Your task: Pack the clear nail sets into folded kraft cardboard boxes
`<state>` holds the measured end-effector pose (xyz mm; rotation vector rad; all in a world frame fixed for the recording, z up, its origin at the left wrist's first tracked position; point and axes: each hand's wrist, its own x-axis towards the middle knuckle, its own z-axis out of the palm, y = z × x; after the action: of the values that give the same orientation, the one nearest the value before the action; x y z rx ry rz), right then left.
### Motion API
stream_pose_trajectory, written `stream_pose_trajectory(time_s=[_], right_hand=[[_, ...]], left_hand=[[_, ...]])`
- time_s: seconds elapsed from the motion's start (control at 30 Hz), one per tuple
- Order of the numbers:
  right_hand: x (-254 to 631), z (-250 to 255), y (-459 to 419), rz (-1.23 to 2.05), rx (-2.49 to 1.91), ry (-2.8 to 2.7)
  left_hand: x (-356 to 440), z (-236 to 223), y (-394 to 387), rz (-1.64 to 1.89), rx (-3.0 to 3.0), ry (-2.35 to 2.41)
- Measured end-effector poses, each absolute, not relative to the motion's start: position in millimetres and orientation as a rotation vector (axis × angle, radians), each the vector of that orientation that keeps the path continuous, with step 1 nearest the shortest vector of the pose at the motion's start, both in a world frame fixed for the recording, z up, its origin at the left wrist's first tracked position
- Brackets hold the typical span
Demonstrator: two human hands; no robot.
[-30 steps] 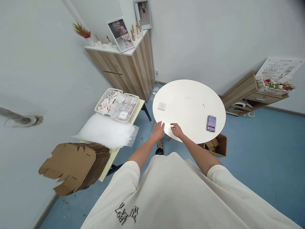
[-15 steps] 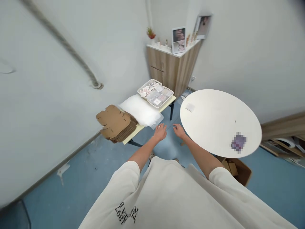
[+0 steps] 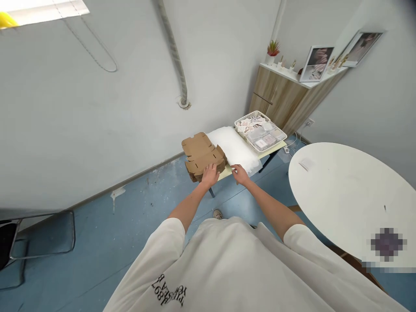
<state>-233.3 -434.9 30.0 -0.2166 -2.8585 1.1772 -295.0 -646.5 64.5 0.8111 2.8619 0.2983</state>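
Note:
My left hand [image 3: 210, 175] lies at the near edge of a stack of flat brown cardboard box blanks [image 3: 199, 149], its fingers stretched out over the top blank. Just right of the stack, my right hand [image 3: 240, 174] hovers by the edge of the pale yellow table [image 3: 225, 173]. Its fingers are loosely bent and apart, with nothing visible in them. A pile of white translucent packing sheets [image 3: 235, 147] lies beyond the right hand. Whether either hand presses on what is beneath it is hard to tell.
White baskets [image 3: 282, 138] with clear packets and cards stand at the table's far end. To the right is a round white table [image 3: 344, 186] with a small white packet [image 3: 306, 164] and a blurred-out item. A black chair [image 3: 42, 236] stands at left, a wooden cabinet [image 3: 279, 97] behind.
My view has swung left, away from the round table and towards the yellow one. Both hands have come from the round table's edge to the cardboard stack, the left one now over it.

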Motion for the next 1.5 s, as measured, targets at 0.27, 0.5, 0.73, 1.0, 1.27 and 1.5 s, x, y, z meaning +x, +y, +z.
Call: stream_pose_trajectory(time_s=[0.27,0.5,0.73,1.0,1.27,1.5], right_hand=[[-285.5,41.2,-498.2,0.75,0.025,-3.052],[-308.3,39.8,-510.9,0.614,0.18,-3.117],[-334.6,40.0,-521.3,0.456,0.212,-3.216],[-350.9,42.3,-527.9,0.276,0.366,-3.277],[-352.4,50.7,-531.8,0.315,0.379,-3.24],[-363.6,82.6,-518.6,0.433,0.534,-3.118]], left_hand=[[-361.3,46.0,-719.6,0.199,0.695,2.705],[-384.2,50.6,-732.7,0.275,0.716,2.606],[-372.7,44.6,-733.3,0.229,0.836,2.68],[-361.5,34.0,-731.2,0.161,0.887,2.719],[-358.8,56.7,-733.3,0.112,0.963,2.715],[-351.8,113.8,-715.7,0.189,1.081,2.85]])
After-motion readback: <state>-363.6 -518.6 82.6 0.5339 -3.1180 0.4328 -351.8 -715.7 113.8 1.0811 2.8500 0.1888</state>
